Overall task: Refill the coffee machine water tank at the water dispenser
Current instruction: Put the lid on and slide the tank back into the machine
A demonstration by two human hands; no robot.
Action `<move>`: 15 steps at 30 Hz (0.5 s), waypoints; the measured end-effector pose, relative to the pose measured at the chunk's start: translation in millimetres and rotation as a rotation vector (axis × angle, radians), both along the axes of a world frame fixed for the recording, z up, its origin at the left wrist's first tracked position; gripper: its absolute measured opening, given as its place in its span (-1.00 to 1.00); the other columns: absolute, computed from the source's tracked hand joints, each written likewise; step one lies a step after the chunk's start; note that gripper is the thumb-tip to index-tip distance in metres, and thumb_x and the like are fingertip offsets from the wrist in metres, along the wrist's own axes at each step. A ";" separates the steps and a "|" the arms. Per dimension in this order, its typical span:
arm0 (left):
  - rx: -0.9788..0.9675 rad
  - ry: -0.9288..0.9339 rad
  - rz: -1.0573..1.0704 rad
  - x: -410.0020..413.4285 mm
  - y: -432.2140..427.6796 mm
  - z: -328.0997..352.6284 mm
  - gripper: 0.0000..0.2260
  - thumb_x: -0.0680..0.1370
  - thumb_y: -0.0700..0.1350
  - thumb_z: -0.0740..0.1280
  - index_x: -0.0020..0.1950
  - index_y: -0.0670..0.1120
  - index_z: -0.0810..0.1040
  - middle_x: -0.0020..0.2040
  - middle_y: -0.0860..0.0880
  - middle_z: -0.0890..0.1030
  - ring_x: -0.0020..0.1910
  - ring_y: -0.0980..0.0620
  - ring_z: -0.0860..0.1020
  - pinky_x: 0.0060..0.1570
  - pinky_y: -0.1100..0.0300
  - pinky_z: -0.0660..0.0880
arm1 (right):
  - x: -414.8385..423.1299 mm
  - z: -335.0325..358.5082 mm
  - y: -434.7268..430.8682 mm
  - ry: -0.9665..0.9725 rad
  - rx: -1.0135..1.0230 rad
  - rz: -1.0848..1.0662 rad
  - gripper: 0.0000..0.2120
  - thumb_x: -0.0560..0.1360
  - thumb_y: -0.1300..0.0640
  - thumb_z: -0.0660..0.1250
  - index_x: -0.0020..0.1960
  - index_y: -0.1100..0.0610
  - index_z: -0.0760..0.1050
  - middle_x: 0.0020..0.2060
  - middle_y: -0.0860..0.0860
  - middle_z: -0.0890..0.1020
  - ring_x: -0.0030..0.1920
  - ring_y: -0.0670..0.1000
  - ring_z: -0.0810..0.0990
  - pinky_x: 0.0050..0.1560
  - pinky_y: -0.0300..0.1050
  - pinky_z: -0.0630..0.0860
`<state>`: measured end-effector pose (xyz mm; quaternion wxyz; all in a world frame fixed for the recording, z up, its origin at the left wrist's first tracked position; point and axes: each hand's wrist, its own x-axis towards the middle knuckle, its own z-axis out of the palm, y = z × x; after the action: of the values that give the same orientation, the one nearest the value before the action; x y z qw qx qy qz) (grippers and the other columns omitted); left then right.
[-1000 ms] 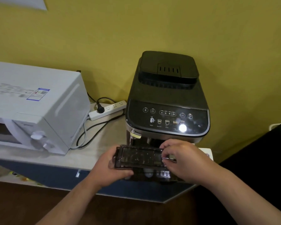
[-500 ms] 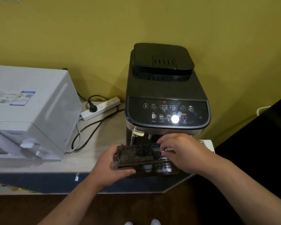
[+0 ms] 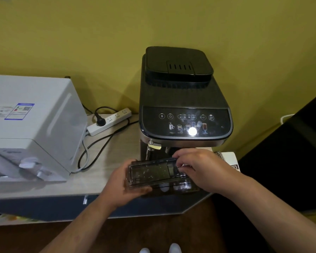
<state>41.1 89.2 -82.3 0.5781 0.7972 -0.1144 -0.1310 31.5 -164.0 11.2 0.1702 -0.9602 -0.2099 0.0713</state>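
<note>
Tank (image 3: 153,173), a dark clear box with a lid, is held in front of the coffee machine (image 3: 184,99), over the front edge of the tabletop (image 3: 106,157). Left hand (image 3: 122,187) grips its left end from below, thumb on the near wall. Right hand (image 3: 202,168) is closed over its right end, fingers (image 3: 181,164) curled on the lid. Both hands are clamped on the tank, apart at its two ends.

The machine stands at the right end of the tabletop against the yellow wall, its panel lit. A white appliance (image 3: 31,125) fills the left side. Between them a power strip (image 3: 109,121) lies near the back edge, one black plug in it, cables looping forward. A white box (image 3: 230,159) sits at the right corner, just beside the machine. A dark cabinet (image 3: 290,161) stands to the right.
</note>
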 end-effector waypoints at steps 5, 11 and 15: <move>0.028 -0.021 -0.004 0.7 -0.5 -0.8 -0.35 0.17 0.17 0.60 0.18 0.15 0.43 0.13 0.34 0.57 0.13 0.27 0.56 -0.02 0.43 0.51 | -2.4 -9.6 -3.5 -0.029 -0.014 -0.049 -0.86 0.53 0.15 0.33 0.01 0.06 0.66 0.22 -0.15 0.59 0.16 -0.12 0.56 0.13 -0.36 0.34; 0.072 -0.044 0.014 0.8 1.7 -6.0 -0.38 0.22 0.14 0.58 0.22 0.20 0.44 0.13 0.16 0.59 0.16 0.22 0.53 0.10 0.27 0.50 | -3.6 -16.5 -6.9 -0.123 -0.064 -0.081 -0.85 0.54 0.15 0.31 0.00 0.07 0.66 0.23 -0.13 0.59 0.17 -0.09 0.57 0.16 -0.24 0.43; 0.078 -0.054 0.009 -0.1 1.0 -5.7 -0.44 0.22 0.15 0.57 0.15 0.24 0.44 0.07 0.20 0.61 0.14 0.22 0.55 0.13 0.18 0.52 | -4.2 -20.7 -7.9 -0.159 -0.078 -0.030 -0.89 0.50 0.21 0.36 -0.06 0.09 0.67 0.15 -0.08 0.65 0.11 -0.05 0.62 0.11 -0.24 0.47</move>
<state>41.0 90.1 -88.0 0.5440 0.8228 -0.1213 -0.1109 27.3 -171.8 -9.6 0.1166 -0.9717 -0.2052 0.0004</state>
